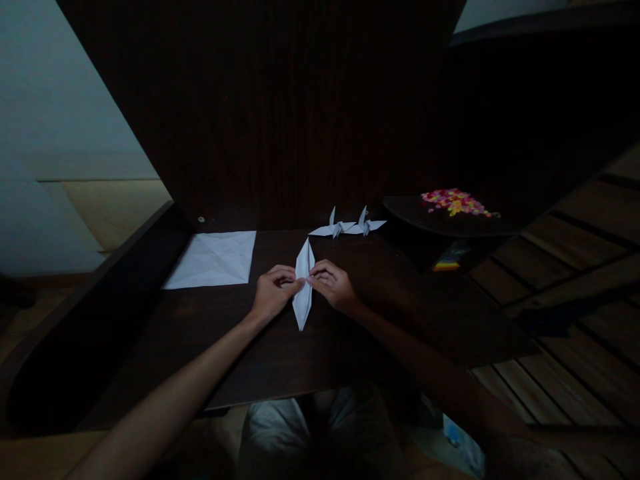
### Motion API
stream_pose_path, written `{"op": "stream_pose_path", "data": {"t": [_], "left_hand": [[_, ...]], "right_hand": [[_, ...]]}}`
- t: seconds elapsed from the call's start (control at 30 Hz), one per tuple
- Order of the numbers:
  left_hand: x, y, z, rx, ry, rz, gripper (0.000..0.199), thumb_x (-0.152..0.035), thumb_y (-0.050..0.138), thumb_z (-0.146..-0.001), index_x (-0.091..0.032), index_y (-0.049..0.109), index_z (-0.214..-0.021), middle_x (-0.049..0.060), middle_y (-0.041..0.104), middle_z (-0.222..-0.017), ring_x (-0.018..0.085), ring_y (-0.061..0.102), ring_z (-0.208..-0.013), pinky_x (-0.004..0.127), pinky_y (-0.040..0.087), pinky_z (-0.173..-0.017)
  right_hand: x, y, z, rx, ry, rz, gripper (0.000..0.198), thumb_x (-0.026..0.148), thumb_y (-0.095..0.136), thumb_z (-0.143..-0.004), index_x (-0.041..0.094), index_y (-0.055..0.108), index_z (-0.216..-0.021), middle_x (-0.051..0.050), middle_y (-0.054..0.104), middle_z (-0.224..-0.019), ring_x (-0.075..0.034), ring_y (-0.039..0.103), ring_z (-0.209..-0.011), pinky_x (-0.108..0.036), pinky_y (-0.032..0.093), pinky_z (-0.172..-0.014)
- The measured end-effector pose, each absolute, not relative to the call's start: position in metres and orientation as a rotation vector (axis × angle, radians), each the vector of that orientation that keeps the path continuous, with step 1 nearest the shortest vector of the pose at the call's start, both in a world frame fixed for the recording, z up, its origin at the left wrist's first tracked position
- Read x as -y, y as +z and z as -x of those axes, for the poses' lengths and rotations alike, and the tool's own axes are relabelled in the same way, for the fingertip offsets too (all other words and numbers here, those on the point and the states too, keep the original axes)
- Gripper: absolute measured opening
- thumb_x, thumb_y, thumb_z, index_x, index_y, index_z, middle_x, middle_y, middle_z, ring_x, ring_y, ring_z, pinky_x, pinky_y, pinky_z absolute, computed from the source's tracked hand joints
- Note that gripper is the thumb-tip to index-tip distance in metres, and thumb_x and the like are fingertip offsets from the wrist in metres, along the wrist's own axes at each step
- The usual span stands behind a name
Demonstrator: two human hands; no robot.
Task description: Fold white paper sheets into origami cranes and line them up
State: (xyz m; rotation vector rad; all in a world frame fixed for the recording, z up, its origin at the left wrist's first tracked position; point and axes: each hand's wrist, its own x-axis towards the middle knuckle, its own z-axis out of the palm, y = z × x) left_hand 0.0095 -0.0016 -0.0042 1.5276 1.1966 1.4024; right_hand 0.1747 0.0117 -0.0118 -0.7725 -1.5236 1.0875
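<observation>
A folded white paper (302, 308), long and diamond-shaped with a split lower tip, is held between both hands over the dark desk. My left hand (273, 289) pinches its left edge near the middle. On the opposite edge, my right hand (334, 285) grips it with thumb and curled fingers. Both thumbs press close together at the paper's centre. Just beyond the upper tip stand two finished paper cranes, the left crane (334, 229) and the right crane (367, 227), wings spread and side by side.
A creased white sheet (215, 259) lies flat on the desk (270, 363) at left. Small pink, red and yellow pieces (456, 202) are heaped on a rounded shelf (430, 223) at right. A raised dark side panel (95, 320) borders the left; a tall dark board (280, 120) rises behind.
</observation>
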Motion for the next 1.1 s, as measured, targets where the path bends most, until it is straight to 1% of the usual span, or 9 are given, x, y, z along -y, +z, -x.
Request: {"op": "stream_pose_path", "data": {"t": [0.2,0.37,0.47,0.6,0.73,0.9,0.97,1.03,1.1], "left_hand": [[0.002,-0.002,-0.008,-1.221,1.371,-1.655,0.016,-0.031,0.071,-0.068,-0.017,0.068,-0.063,0.005,0.063,-0.085,0.016,0.06,-0.074,0.024,0.046,-0.058],[0.005,0.002,-0.01,-1.186,1.307,-1.722,0.018,-0.033,0.064,-0.075,-0.018,0.071,-0.069,0.005,0.063,-0.087,0.017,0.059,-0.082,0.028,0.047,-0.069],[0.008,0.006,-0.011,-1.141,1.264,-1.661,0.02,-0.037,0.069,-0.071,-0.017,0.072,-0.071,0.005,0.062,-0.091,0.017,0.059,-0.082,0.028,0.048,-0.069],[0.007,0.007,-0.011,-1.105,1.24,-1.571,0.023,-0.038,0.074,-0.064,-0.016,0.072,-0.07,0.006,0.062,-0.092,0.017,0.06,-0.08,0.028,0.049,-0.067],[0.003,0.004,-0.008,-1.131,1.253,-1.501,0.02,-0.035,0.074,-0.065,-0.016,0.071,-0.066,0.005,0.063,-0.088,0.017,0.059,-0.082,0.028,0.047,-0.072],[0.0,0.001,-0.008,-1.067,1.265,-1.322,0.016,-0.032,0.075,-0.063,-0.016,0.073,-0.067,0.004,0.064,-0.085,0.017,0.059,-0.081,0.028,0.045,-0.076],[0.0,0.001,-0.009,-1.041,1.268,-1.271,0.015,-0.031,0.075,-0.062,-0.016,0.073,-0.067,0.004,0.065,-0.085,0.017,0.058,-0.082,0.029,0.044,-0.077],[0.001,0.001,-0.01,-1.03,1.267,-1.252,0.016,-0.031,0.075,-0.063,-0.016,0.073,-0.068,0.004,0.065,-0.088,0.018,0.058,-0.084,0.029,0.044,-0.078],[0.001,0.001,-0.01,-1.034,1.28,-1.264,0.017,-0.033,0.075,-0.063,-0.017,0.074,-0.068,0.005,0.064,-0.093,0.019,0.058,-0.088,0.03,0.044,-0.079]], "right_hand": [[-0.013,-0.014,-0.177,1.604,1.014,0.723,0.016,0.034,0.064,-0.078,0.021,0.067,-0.085,-0.004,0.053,-0.09,-0.015,0.058,-0.083,-0.025,0.051,-0.069],[-0.014,-0.015,-0.178,1.616,0.956,0.726,0.015,0.031,0.067,-0.077,0.019,0.069,-0.085,-0.003,0.052,-0.087,-0.011,0.055,-0.075,-0.022,0.049,-0.063],[-0.014,-0.015,-0.179,1.608,0.945,0.717,0.015,0.03,0.069,-0.075,0.02,0.071,-0.085,-0.003,0.052,-0.086,-0.01,0.055,-0.073,-0.022,0.05,-0.063],[-0.014,-0.015,-0.179,1.608,0.954,0.736,0.016,0.032,0.066,-0.077,0.021,0.072,-0.087,-0.004,0.054,-0.09,-0.014,0.057,-0.082,-0.024,0.051,-0.066],[-0.015,-0.016,-0.178,1.533,1.037,0.742,0.028,0.031,0.067,-0.076,0.021,0.067,-0.102,-0.004,0.055,-0.091,-0.011,0.056,-0.075,-0.023,0.05,-0.065],[-0.019,-0.015,-0.178,1.34,1.178,0.768,0.062,0.027,0.075,-0.065,0.025,0.048,-0.122,0.002,0.061,-0.074,-0.011,0.059,-0.067,-0.026,0.051,-0.067],[-0.021,-0.014,-0.179,1.296,1.233,0.797,0.057,0.027,0.077,-0.062,0.024,0.052,-0.114,0.002,0.063,-0.072,-0.013,0.06,-0.067,-0.027,0.051,-0.067],[-0.022,-0.012,-0.18,1.281,1.275,0.843,0.041,0.03,0.079,-0.059,0.021,0.06,-0.094,0.001,0.064,-0.072,-0.013,0.061,-0.067,-0.028,0.051,-0.068],[-0.023,-0.011,-0.181,1.268,1.313,0.873,0.031,0.032,0.08,-0.057,0.018,0.062,-0.077,-0.001,0.064,-0.071,-0.014,0.061,-0.068,-0.028,0.051,-0.068]]}}
